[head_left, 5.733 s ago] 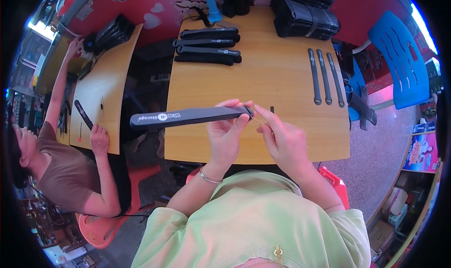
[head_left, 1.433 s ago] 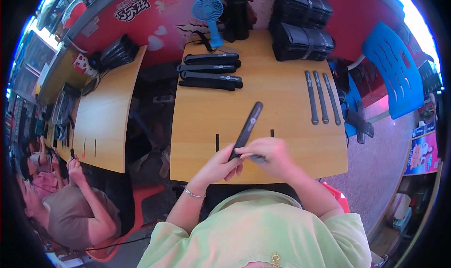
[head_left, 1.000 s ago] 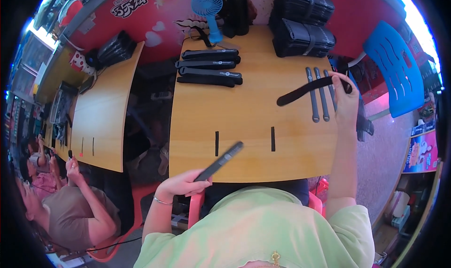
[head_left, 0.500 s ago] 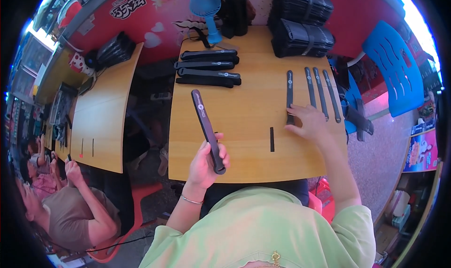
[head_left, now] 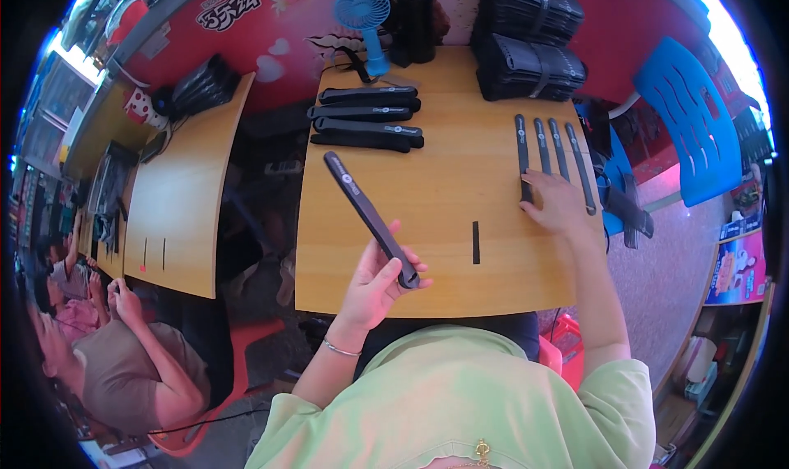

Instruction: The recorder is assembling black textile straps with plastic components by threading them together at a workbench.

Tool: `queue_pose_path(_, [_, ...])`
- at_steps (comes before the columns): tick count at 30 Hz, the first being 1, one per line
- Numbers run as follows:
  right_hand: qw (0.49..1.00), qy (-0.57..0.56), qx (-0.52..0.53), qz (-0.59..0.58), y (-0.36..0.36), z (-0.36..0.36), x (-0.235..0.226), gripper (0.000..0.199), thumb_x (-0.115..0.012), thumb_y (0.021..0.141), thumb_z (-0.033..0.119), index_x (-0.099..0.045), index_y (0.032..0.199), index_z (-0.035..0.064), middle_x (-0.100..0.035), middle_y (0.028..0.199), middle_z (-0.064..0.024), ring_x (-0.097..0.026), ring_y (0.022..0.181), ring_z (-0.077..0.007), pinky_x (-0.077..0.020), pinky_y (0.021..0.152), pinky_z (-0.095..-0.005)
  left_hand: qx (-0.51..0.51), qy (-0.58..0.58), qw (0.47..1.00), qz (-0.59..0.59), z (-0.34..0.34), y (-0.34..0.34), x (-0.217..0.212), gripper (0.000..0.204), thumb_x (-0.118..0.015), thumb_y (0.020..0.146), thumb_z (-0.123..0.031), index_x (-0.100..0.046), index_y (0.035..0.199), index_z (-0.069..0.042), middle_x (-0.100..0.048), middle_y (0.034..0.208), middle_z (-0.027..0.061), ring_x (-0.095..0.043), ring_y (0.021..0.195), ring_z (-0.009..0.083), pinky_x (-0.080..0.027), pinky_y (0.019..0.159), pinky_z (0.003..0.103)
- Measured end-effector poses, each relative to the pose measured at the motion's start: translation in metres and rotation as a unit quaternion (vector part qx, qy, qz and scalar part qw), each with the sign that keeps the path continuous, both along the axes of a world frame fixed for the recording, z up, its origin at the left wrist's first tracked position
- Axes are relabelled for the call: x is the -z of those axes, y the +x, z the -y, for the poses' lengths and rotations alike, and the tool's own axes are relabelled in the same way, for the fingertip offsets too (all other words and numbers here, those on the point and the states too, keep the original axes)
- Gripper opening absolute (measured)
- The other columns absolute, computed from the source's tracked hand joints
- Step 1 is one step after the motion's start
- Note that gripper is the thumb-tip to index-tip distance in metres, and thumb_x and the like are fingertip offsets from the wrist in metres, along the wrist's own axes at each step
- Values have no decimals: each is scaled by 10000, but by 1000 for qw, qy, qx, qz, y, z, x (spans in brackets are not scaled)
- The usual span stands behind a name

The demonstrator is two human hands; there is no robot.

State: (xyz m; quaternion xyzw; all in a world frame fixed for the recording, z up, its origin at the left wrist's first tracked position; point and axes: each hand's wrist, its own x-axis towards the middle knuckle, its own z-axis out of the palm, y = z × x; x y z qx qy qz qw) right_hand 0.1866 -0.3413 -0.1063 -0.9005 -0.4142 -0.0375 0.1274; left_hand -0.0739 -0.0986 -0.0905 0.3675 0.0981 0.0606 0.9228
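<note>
My left hand (head_left: 371, 287) grips a flat dark strap (head_left: 363, 208) with a white mark and a slotted near end. The strap slants up and to the left above the table's front. At the right side of the table, my right hand (head_left: 562, 209) pinches the near end of another dark strap (head_left: 520, 144) lying on the wood. This one lies just left of a row of similar straps (head_left: 565, 158), set side by side. Between the hands, a short black strip (head_left: 476, 243) marks the tabletop.
Bundles of folded black straps (head_left: 367, 130) lie at the table's (head_left: 436, 169) far left. Tied stacks of black straps (head_left: 534, 66) sit at the back right. A blue fan (head_left: 364, 13) stands behind, a blue chair (head_left: 690, 124) to the right. A co-worker (head_left: 140, 370) sits at the left table.
My right hand has slid its strap rightward, closer to the row. My left hand has shifted slightly right, and its strap leans farther left.
</note>
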Motion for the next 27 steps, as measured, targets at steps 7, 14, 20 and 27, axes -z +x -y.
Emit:
queue_pose_path(7, [996, 81, -28, 13, -9, -1, -26, 430, -686, 764, 287, -617, 1124, 62, -613, 1164, -102, -580, 1055, -295, -469, 883, -376, -11, -1, 1000, 5, 6, 3, -3, 396, -476, 960, -64, -358, 1338, -84, -564, 1091, 110, -579, 1094, 307, -534, 885, 444])
queue_pose_path(14, [954, 234, -149, -114, -114, -60, -75, 251, -625, 836, 101, -651, 1086, 116, -621, 749, -52, -580, 691, -220, -479, 596, -347, -107, 10, 992, 65, 19, 21, -6, 354, -534, 938, -74, -406, 1268, -79, -580, 1074, 109, -596, 1070, 311, -579, 794, 369])
queue_pose_path(20, [960, 219, -115, -131, -155, -75, -72, 369, -622, 834, 89, -578, 1193, 159, -632, 762, -29, -568, 618, -190, -448, 490, -325, -182, 41, 981, 61, 26, 23, -3, 308, -577, 916, -78, -442, 1193, -74, -616, 1024, 116, -619, 1021, 275, -583, 782, 373])
queue_pose_path(27, [949, 258, -131, -128, -161, -82, -60, 447, -627, 817, 69, -525, 1244, 151, -635, 761, -34, -597, 614, -189, -451, 480, -330, -216, 84, 969, 88, 30, 24, -8, 287, -584, 907, -53, -445, 1158, -63, -626, 1028, 129, -613, 1030, 286, -580, 795, 383])
